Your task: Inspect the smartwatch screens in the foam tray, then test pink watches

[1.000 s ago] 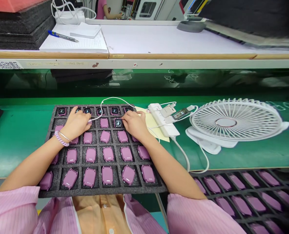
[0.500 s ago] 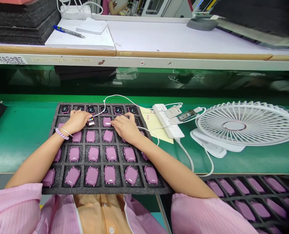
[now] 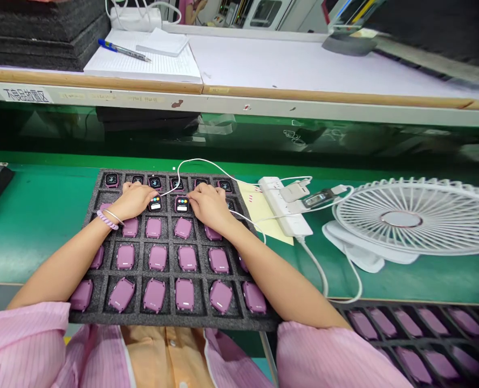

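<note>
A black foam tray [image 3: 102, 186] on the green bench holds rows of pink watch bodies [image 3: 187, 257], most lying face down. The back row lies face up with lit screens [image 3: 112, 179]. My left hand [image 3: 133, 200], with a pink band on its wrist, pinches a watch with a lit coloured screen [image 3: 155, 203] in the second row. A white charging cable [image 3: 207, 163] loops from that spot to the power strip. My right hand [image 3: 209, 206] has curled fingers against the neighbouring lit watch [image 3: 182, 203].
A white power strip [image 3: 282, 207] with plugs and a yellow paper [image 3: 255, 202] lie right of the tray, then a white desk fan [image 3: 409, 218] lying tilted. A second tray of pink watches [image 3: 417, 334] sits lower right. A shelf above carries a notepad and pen [image 3: 142, 59].
My right hand has moved left along the second row. Two watches there now lie face up with lit screens, where pink backs showed before. My left hand stayed about where it was.
</note>
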The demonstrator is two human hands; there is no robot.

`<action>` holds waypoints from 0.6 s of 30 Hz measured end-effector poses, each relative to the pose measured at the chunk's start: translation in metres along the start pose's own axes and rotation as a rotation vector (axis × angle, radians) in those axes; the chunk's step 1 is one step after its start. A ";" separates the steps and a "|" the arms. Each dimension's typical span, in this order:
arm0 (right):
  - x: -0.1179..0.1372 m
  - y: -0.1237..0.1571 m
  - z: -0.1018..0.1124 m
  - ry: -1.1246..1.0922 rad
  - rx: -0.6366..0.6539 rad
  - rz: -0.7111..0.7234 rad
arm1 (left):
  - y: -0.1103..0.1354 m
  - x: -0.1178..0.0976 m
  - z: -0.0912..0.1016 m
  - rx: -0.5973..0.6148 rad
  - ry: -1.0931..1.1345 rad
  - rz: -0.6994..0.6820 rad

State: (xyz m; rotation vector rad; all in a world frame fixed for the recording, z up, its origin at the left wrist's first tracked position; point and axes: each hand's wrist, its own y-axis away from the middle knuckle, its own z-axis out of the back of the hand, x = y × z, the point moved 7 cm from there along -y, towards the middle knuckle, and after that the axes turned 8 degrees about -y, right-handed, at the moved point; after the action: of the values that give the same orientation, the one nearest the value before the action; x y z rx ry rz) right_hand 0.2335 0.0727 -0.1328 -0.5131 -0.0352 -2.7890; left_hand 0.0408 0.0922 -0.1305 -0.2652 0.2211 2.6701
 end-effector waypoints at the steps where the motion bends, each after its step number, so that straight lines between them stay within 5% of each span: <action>1: -0.001 0.003 -0.001 -0.013 -0.021 0.012 | 0.000 0.000 0.000 0.000 -0.002 0.003; 18: -0.008 0.008 -0.003 -0.046 -0.063 0.067 | 0.000 0.004 0.002 0.007 0.029 0.038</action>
State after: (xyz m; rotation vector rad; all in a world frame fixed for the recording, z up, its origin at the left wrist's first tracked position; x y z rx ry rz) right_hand 0.2421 0.0672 -0.1388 -0.5831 0.0583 -2.7204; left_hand 0.0371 0.0946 -0.1298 -0.3007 0.2475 2.7038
